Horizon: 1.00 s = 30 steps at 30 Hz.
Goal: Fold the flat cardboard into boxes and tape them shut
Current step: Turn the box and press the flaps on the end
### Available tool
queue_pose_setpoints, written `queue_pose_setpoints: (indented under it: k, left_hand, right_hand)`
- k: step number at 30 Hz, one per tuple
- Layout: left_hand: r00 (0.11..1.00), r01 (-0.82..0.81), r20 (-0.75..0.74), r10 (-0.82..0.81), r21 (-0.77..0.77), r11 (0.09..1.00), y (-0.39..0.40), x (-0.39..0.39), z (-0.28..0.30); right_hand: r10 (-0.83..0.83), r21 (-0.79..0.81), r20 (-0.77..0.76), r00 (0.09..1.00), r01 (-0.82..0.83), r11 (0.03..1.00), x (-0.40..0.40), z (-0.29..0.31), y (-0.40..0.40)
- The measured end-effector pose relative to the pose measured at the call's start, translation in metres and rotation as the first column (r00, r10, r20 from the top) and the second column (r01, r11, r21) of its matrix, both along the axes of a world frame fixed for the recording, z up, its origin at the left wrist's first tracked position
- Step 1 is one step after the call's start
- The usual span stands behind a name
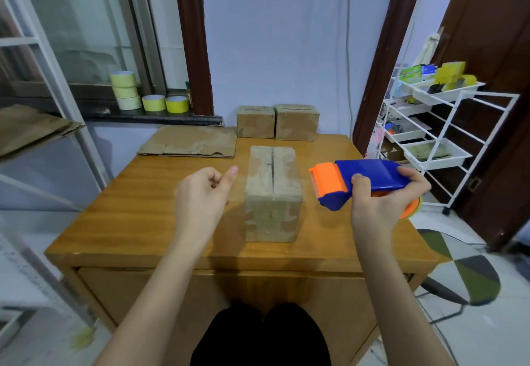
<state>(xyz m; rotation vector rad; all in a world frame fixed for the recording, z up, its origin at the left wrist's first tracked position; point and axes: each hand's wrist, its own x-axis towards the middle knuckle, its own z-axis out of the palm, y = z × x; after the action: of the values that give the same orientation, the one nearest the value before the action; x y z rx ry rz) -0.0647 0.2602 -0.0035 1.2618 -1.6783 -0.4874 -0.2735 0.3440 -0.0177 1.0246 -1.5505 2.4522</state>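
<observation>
Hands (200, 193) flanking box (272, 190) (dispenser (364, 182) right)

head | head-worn, facing forward-down | close over table (149, 208) | single view

We can't see most of the tape roll (413, 208), hidden behind the right hand (381, 202). Left hand (200, 193) is motion-blurred. Shelf cardboard (31, 130) is cut off at the left edge. Cart (447, 107) contents are too small to identify.
</observation>
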Motion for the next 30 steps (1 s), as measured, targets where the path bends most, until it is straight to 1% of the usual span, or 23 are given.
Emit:
queue_pose_setpoints:
  k: [2,4,6,8,11,12,14,16,18,22,25,30]
  left_hand:
    - [1.0,-0.009,0.012,0.01,-0.037,0.999,0.004,0.0,-0.002]
    - [1.0,-0.009,0.008,0.009,-0.042,0.999,0.005,-0.002,-0.004]
    - [1.0,-0.009,0.012,0.009,-0.037,0.999,0.003,-0.004,-0.008]
    - [1.0,0.002,0.002,-0.002,-0.015,1.0,0.001,-0.004,-0.01]
    - [0.998,0.008,-0.064,-0.005,0.044,0.999,-0.008,0.008,-0.008]
    - [0.998,0.012,-0.06,-0.008,0.057,0.998,-0.01,0.012,-0.006]
    - [1.0,0.026,-0.016,-0.025,0.04,0.999,-0.015,0.016,-0.004]
    - [0.999,0.032,0.025,-0.033,0.028,0.999,-0.018,0.014,-0.004]
    - [0.998,0.036,0.05,-0.039,0.051,0.998,-0.023,0.011,-0.005]
    - [0.999,0.038,0.019,-0.04,0.113,0.993,-0.027,0.009,-0.007]
    - [0.998,-0.01,0.066,0.003,0.11,0.994,-0.027,0.008,-0.005]
    - [0.994,-0.045,0.105,0.034,0.097,0.994,-0.029,0.009,-0.009]
  right_hand:
    - [-0.007,0.004,-0.006,1.0,0.007,1.0,-0.003,-0.001,0.0]
    - [-0.011,0.029,-0.062,0.998,0.012,1.0,-0.005,-0.002,0.002]
    - [-0.005,0.038,-0.078,0.997,0.008,0.999,-0.005,-0.003,0.002]
    - [0.001,0.026,-0.061,0.998,0.001,1.0,-0.006,-0.003,0.004]
    - [0.001,-0.017,-0.027,1.0,-0.002,1.0,-0.013,-0.003,0.009]
    - [-0.013,-0.022,-0.035,0.999,0.012,1.0,-0.017,-0.004,0.012]
    - [-0.027,-0.001,-0.114,0.993,0.027,1.0,-0.024,-0.004,0.015]
    - [-0.005,0.054,-0.21,0.978,0.017,0.998,-0.026,-0.002,0.017]
    - [-0.003,0.096,-0.29,0.957,0.033,0.995,-0.026,0.001,0.016]
    - [0.017,0.192,-0.382,0.924,0.062,0.979,-0.028,0.006,0.013]
    - [0.034,0.279,-0.447,0.894,0.103,0.955,-0.027,0.01,0.013]
    - [0.019,0.31,-0.56,0.828,0.188,0.932,-0.025,0.013,0.009]
